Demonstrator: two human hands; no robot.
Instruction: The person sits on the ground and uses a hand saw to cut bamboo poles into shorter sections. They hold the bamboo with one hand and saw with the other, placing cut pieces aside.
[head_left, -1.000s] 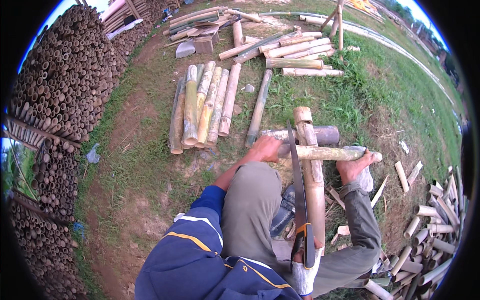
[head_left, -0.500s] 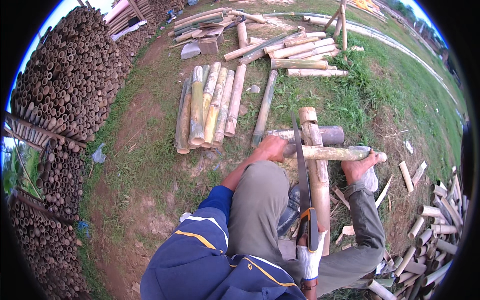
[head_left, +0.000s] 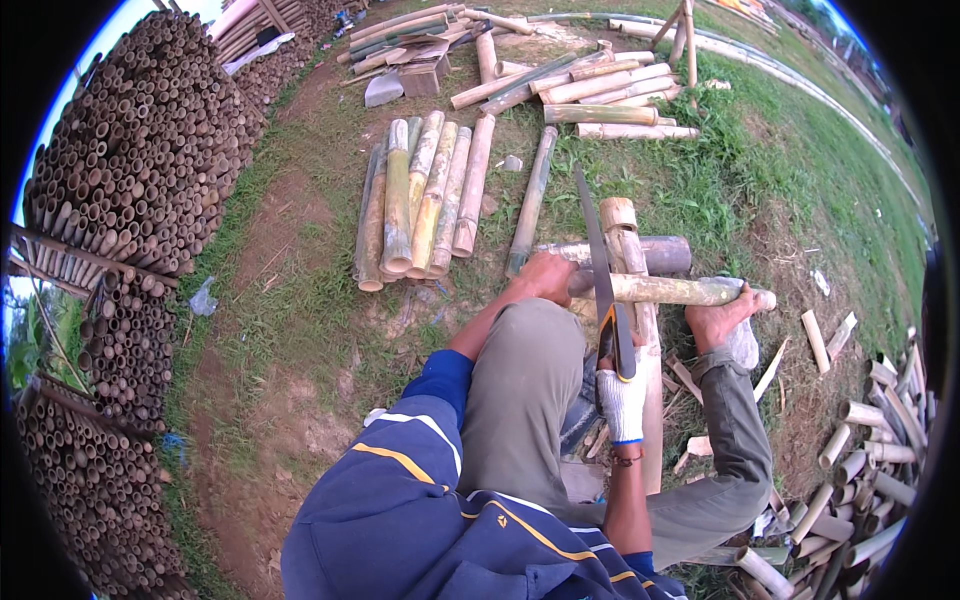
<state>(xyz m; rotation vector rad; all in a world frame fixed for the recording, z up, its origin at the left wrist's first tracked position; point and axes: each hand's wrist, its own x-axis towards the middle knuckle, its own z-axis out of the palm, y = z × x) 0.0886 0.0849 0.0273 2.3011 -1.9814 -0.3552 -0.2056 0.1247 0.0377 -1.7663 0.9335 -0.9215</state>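
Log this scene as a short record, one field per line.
left hand: bare, holding the near-left end of a bamboo piece
right hand: white-gloved, holding a saw by its handle
saw blade: crosses the bamboo piece in view; contact unclear
foot: bare, at the bamboo piece's right end
support: a thicker bamboo pole beneath the bamboo piece
rest: bamboo row ahead-left, cut pieces at right, tall bamboo stack at left

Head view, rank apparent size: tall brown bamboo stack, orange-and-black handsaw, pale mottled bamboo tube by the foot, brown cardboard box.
1. bamboo stack
2. handsaw and bamboo tube, too alike to rank
3. cardboard box
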